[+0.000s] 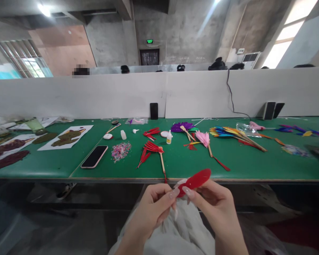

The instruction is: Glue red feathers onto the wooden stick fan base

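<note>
Just before the near edge of the green-topped table [138,171], above light grey cloth [172,233] covering the lap, the left hand [159,203] is pinching the inner end of a thin, red, elongated oval piece [198,179] between thumb and fingertips. The right hand [215,198] is pinching the same piece nearer its middle, thumb on top; both are probably using fingertips because it is so slight, and the outer end is sticking out uncovered.

Near the table's near edge, a red fan-shaped bundle with a pale wooden stick [162,163] is lying with its stick towards the person, perhaps for easy reach. To its left, a pink-rimmed phone with a black screen [95,157] is lying flat, and pink and pale flakes [121,151] are forming a loose heap. Farther in, a small white bottle with a yellow label [169,138] is standing upright, seemingly kept handy.

Towards the far edge, a purple feathery bundle [179,127] is lying, and a black phone-like slab [154,111] is leaning on the white partition [95,92]. Beyond, a grey concrete wall [180,35] is rising behind a glowing green exit sign [149,41].
</note>
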`<action>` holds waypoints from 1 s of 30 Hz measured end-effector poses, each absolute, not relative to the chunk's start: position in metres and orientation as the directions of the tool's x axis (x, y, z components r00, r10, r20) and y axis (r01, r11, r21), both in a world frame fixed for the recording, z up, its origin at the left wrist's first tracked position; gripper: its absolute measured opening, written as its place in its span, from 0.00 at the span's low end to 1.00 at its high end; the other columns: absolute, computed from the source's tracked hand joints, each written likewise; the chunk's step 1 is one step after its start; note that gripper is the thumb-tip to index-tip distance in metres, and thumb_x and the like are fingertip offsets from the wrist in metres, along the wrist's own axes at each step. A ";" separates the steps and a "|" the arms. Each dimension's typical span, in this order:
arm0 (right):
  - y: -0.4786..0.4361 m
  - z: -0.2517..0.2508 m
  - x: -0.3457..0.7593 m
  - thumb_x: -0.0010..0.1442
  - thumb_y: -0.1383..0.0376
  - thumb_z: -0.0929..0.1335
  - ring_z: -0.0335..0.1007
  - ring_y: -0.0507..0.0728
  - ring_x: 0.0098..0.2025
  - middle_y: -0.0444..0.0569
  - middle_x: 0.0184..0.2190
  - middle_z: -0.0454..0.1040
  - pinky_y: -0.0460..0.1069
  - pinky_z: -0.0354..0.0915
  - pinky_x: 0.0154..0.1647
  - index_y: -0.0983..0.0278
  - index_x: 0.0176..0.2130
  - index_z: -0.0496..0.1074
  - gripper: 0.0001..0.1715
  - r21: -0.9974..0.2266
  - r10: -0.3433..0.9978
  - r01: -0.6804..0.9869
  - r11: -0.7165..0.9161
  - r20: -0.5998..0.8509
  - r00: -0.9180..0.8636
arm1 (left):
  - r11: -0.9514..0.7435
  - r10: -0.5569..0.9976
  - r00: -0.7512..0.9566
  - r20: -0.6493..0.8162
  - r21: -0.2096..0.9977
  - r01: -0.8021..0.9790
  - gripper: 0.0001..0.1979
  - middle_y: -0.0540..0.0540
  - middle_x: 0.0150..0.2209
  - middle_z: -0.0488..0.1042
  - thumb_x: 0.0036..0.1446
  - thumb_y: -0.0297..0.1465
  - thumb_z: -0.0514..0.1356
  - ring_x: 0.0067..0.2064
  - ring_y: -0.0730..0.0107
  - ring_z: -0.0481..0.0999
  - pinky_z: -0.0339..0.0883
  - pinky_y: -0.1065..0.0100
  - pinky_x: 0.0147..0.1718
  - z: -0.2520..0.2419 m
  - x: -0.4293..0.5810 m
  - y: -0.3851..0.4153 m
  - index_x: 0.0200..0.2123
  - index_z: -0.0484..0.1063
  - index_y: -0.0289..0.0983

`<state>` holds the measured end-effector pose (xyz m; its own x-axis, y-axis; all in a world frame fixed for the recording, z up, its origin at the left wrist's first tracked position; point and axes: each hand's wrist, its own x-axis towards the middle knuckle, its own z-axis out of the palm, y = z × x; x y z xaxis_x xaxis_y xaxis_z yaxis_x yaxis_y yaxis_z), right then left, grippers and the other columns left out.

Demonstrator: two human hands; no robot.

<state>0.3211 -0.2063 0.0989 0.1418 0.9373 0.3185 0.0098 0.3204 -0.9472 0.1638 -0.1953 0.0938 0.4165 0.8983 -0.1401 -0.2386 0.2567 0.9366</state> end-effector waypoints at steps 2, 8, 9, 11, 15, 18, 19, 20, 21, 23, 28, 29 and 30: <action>-0.207 0.101 0.320 0.50 0.63 0.74 0.68 0.54 0.23 0.47 0.22 0.77 0.46 0.66 0.23 0.62 0.27 0.80 0.05 -0.942 0.931 -0.004 0.335 0.330 0.153 | 0.236 0.897 0.422 -0.133 0.950 -0.204 0.23 0.59 0.10 0.48 0.50 0.48 0.62 0.13 0.85 0.42 0.32 0.73 0.14 0.094 0.163 -0.196 0.19 0.66 0.35; -0.209 0.107 0.315 0.49 0.64 0.74 0.69 0.52 0.22 0.47 0.24 0.79 0.44 0.63 0.20 0.60 0.25 0.80 0.02 -0.935 0.931 -0.146 0.322 0.286 0.225 | 0.224 0.893 0.429 -0.134 0.961 -0.164 0.23 0.58 0.10 0.48 0.50 0.49 0.62 0.12 0.85 0.42 0.33 0.73 0.13 0.094 0.162 -0.195 0.19 0.67 0.35; -0.209 0.107 0.315 0.49 0.64 0.74 0.69 0.52 0.22 0.47 0.24 0.79 0.44 0.63 0.20 0.60 0.25 0.80 0.02 -0.935 0.934 -0.156 0.318 0.282 0.218 | 0.223 0.891 0.434 -0.133 0.961 -0.164 0.23 0.58 0.10 0.48 0.50 0.49 0.62 0.13 0.85 0.42 0.33 0.73 0.13 0.094 0.162 -0.196 0.19 0.67 0.36; -0.209 0.106 0.317 0.50 0.64 0.74 0.69 0.52 0.22 0.48 0.25 0.80 0.44 0.63 0.20 0.61 0.27 0.80 0.03 -0.938 0.943 -0.151 0.313 0.287 0.169 | 0.222 0.888 0.441 -0.131 0.962 -0.160 0.23 0.58 0.10 0.48 0.50 0.49 0.61 0.13 0.84 0.42 0.33 0.72 0.13 0.094 0.162 -0.197 0.19 0.67 0.36; -0.209 0.105 0.318 0.52 0.63 0.73 0.70 0.53 0.23 0.50 0.27 0.79 0.45 0.64 0.21 0.62 0.28 0.80 0.05 -0.939 0.950 -0.153 0.309 0.296 0.102 | 0.212 0.887 0.444 -0.124 0.965 -0.154 0.23 0.59 0.10 0.47 0.51 0.49 0.61 0.13 0.84 0.42 0.33 0.72 0.13 0.094 0.163 -0.198 0.19 0.66 0.36; -0.211 0.106 0.314 0.53 0.62 0.72 0.70 0.53 0.24 0.49 0.26 0.79 0.45 0.64 0.22 0.62 0.27 0.80 0.07 -0.931 0.948 -0.201 0.304 0.275 0.157 | 0.208 0.881 0.458 -0.120 0.967 -0.148 0.23 0.59 0.11 0.48 0.51 0.49 0.61 0.13 0.84 0.42 0.33 0.72 0.13 0.094 0.162 -0.198 0.19 0.66 0.35; -0.211 0.107 0.313 0.53 0.62 0.72 0.69 0.53 0.24 0.49 0.26 0.79 0.45 0.64 0.23 0.62 0.27 0.80 0.07 -0.929 0.948 -0.211 0.304 0.273 0.164 | 0.208 0.878 0.465 -0.118 0.967 -0.147 0.23 0.59 0.11 0.48 0.51 0.49 0.61 0.13 0.84 0.43 0.34 0.73 0.13 0.094 0.162 -0.198 0.20 0.66 0.35; -0.211 0.107 0.313 0.53 0.62 0.72 0.69 0.52 0.24 0.48 0.26 0.79 0.45 0.65 0.23 0.62 0.28 0.80 0.07 -0.929 0.949 -0.214 0.303 0.273 0.159 | 0.209 0.876 0.468 -0.117 0.967 -0.148 0.23 0.59 0.11 0.48 0.51 0.49 0.60 0.13 0.84 0.43 0.34 0.73 0.12 0.094 0.162 -0.198 0.20 0.65 0.35; -0.211 0.106 0.313 0.54 0.62 0.72 0.69 0.52 0.24 0.48 0.26 0.79 0.44 0.65 0.24 0.61 0.28 0.80 0.07 -0.930 0.949 -0.210 0.303 0.275 0.152 | 0.211 0.876 0.468 -0.118 0.965 -0.152 0.23 0.59 0.11 0.48 0.51 0.49 0.60 0.13 0.85 0.43 0.35 0.73 0.12 0.093 0.161 -0.197 0.20 0.65 0.35; -0.210 0.105 0.315 0.54 0.62 0.72 0.70 0.52 0.25 0.47 0.25 0.79 0.44 0.66 0.26 0.60 0.28 0.80 0.06 -0.934 0.949 -0.184 0.307 0.285 0.137 | 0.217 0.881 0.456 -0.124 0.963 -0.158 0.24 0.59 0.11 0.48 0.51 0.50 0.61 0.13 0.85 0.43 0.35 0.74 0.12 0.093 0.161 -0.197 0.20 0.65 0.35; -0.207 0.104 0.322 0.50 0.65 0.74 0.73 0.54 0.27 0.46 0.25 0.79 0.45 0.69 0.30 0.59 0.31 0.80 0.03 -0.938 0.941 -0.075 0.337 0.335 0.039 | 0.219 0.893 0.431 -0.129 0.962 -0.166 0.25 0.59 0.11 0.47 0.49 0.52 0.61 0.13 0.85 0.42 0.33 0.74 0.13 0.093 0.162 -0.195 0.19 0.64 0.35; -0.207 0.104 0.322 0.50 0.65 0.74 0.73 0.53 0.27 0.46 0.25 0.79 0.44 0.69 0.29 0.59 0.30 0.80 0.03 -0.939 0.941 -0.064 0.338 0.336 0.045 | 0.219 0.893 0.431 -0.130 0.962 -0.163 0.25 0.59 0.11 0.47 0.49 0.52 0.61 0.13 0.85 0.42 0.33 0.74 0.13 0.094 0.162 -0.195 0.19 0.64 0.35; -0.207 0.104 0.321 0.51 0.65 0.74 0.73 0.53 0.27 0.46 0.25 0.79 0.44 0.69 0.29 0.59 0.29 0.80 0.02 -0.940 0.941 -0.063 0.335 0.331 0.068 | 0.219 0.892 0.432 -0.132 0.963 -0.157 0.25 0.59 0.11 0.47 0.49 0.52 0.61 0.13 0.85 0.42 0.33 0.74 0.13 0.095 0.162 -0.196 0.19 0.64 0.35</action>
